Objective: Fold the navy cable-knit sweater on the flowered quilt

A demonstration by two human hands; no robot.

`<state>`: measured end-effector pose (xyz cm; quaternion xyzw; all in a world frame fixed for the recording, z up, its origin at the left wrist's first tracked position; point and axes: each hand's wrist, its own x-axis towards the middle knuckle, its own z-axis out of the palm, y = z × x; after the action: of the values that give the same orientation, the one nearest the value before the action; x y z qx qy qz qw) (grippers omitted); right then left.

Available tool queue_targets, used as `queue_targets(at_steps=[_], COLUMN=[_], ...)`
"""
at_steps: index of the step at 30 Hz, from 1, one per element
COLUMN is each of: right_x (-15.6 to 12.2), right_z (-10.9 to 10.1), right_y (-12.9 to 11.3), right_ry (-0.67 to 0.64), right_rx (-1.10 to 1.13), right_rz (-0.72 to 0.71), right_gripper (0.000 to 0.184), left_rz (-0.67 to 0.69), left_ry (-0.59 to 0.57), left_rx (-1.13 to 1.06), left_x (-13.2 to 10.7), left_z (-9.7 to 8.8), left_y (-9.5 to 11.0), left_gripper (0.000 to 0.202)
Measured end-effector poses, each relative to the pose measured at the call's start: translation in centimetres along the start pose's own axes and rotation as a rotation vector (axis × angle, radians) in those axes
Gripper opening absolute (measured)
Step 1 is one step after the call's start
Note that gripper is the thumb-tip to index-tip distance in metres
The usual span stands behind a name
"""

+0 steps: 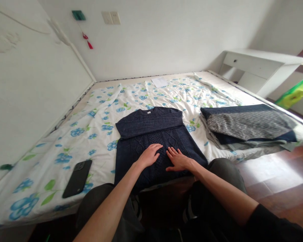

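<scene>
On the near edge of the bed, a dark navy knit sweater point(149, 125) lies spread flat, collar away from the person, its sleeves laid across the chest and its hem between the person's knees point(226, 173). Both forearms reach forward and angle inward, converging over the cable-knit middle. The left hand point(150, 155) is palm down, its fingers close together and pointing inward to the right, thumb toward the person. The right hand point(178, 159) is also palm down, fingers fanned forward and to the left, thumb out sideways. A small gap separates the two. Each grip is open and relaxed, with nothing held; whether the palms press on the knit or hover just above it, I cannot tell. A black phone point(77, 178) lies to the left on the flowered sheet point(101, 134), and a stack of folded clothes point(249, 125) to the right.
</scene>
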<state>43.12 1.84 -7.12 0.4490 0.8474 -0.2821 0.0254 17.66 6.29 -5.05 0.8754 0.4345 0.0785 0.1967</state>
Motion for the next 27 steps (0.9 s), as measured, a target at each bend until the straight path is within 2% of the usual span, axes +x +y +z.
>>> queue_targets(at_steps=[2,5,6,8,10,12,15,17,19,21,22,23,25,27], right_x=[-0.4,-1.0,-1.1,-0.9,-0.1,1.0,2.9,3.8,4.2,4.5,4.6,4.7,5.0,5.2], right_z=[-1.5,-4.0,-4.7,-5.6,-6.1,-6.0,-5.4,-5.0,-4.9,-5.3,-5.7,-6.2,-7.4,-8.7], right_y=[0.0,0.9,1.3,2.3,3.1,3.9,5.0,5.9,7.0,8.4,9.2,10.1,12.5,15.4], right_ry=[-0.075,-0.144,-0.124,-0.002,0.13,0.118,-0.142,-0.314,-0.478,-0.615,-0.654,-0.664,-0.582,-0.365], right_rx=[0.11,0.285,0.326,0.368,0.354,0.313,0.343,0.465,0.607,0.714,0.755,0.796,0.875,0.954], right_rz=[-0.087,-0.193,-0.201,-0.168,-0.139,-0.161,-0.173,-0.078,0.046,0.151,0.187,0.217,0.286,0.38], right_gripper=[0.121,0.089,0.076,0.06,0.056,0.058,0.058,0.054,0.055,0.058,0.059,0.059,0.056,0.045], left_rz=[-0.026,-0.103,-0.117,-0.096,-0.011,0.096,0.243,0.318,0.336,0.271,0.214,0.132,-0.049,-0.282], left_ry=[-0.057,-0.234,-0.303,-0.432,-0.534,-0.618,-0.726,-0.828,-0.94,-0.982,-0.956,-0.859,-0.556,-0.177], left_rx=[0.004,0.034,0.038,0.014,-0.048,-0.112,-0.214,-0.327,-0.464,-0.613,-0.687,-0.754,-0.771,-0.715], left_x=[1.5,2.5,2.5,2.2,1.8,1.4,0.7,0.2,-0.3,-0.6,-0.8,-0.8,-1.0,-1.4], left_z=[0.4,0.8,0.9,1.2,1.4,1.6,1.5,0.8,-0.6,-2.8,-4.2,-5.5,-8.2,-10.5], left_y=[-0.4,-0.1,0.3,1.7,3.4,4.9,6.4,6.6,6.0,4.1,2.6,0.8,-3.7,-8.8], left_gripper=[0.063,0.077,0.084,0.094,0.094,0.095,0.105,0.1,0.086,0.076,0.075,0.076,0.077,0.078])
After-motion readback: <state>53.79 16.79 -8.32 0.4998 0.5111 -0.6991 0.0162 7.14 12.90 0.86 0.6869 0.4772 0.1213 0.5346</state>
